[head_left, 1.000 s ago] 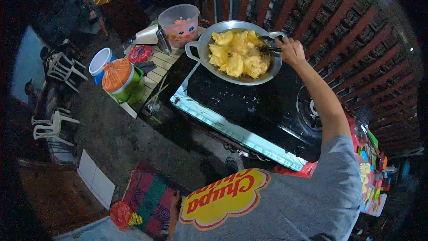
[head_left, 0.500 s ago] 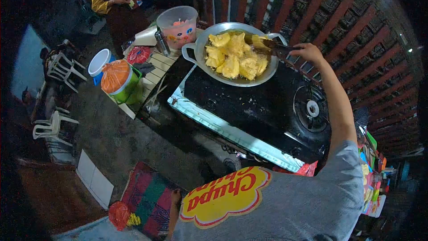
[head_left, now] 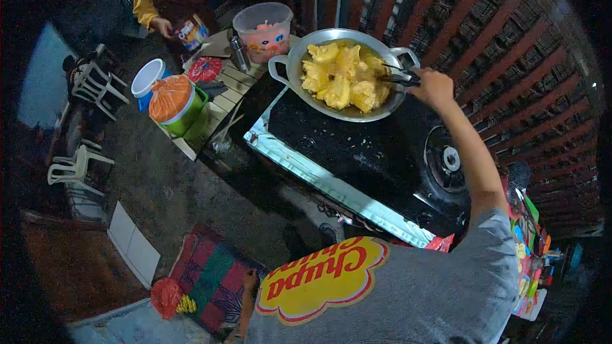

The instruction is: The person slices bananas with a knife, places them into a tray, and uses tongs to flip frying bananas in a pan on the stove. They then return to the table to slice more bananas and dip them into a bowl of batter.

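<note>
At one two-handled pan [head_left: 295, 67], the right hand [head_left: 435, 88] holds two-pronged tongs [head_left: 401, 79]

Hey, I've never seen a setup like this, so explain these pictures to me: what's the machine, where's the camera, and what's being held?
There is no machine here, just a person using bare hands. The only camera is worn on the head and looks forward and down, so the person's grey shirt fills the bottom. The right hand has a dark tool, probably tongs, in its grip, reaching into a metal pan. Yellow pieces of food sit in liquid there. The pan is at the far end of a black stove. The left hand is low beside the shirt; I can't tell whether it holds anything. Beyond the stove, a slatted table bears a flowered tub.
</note>
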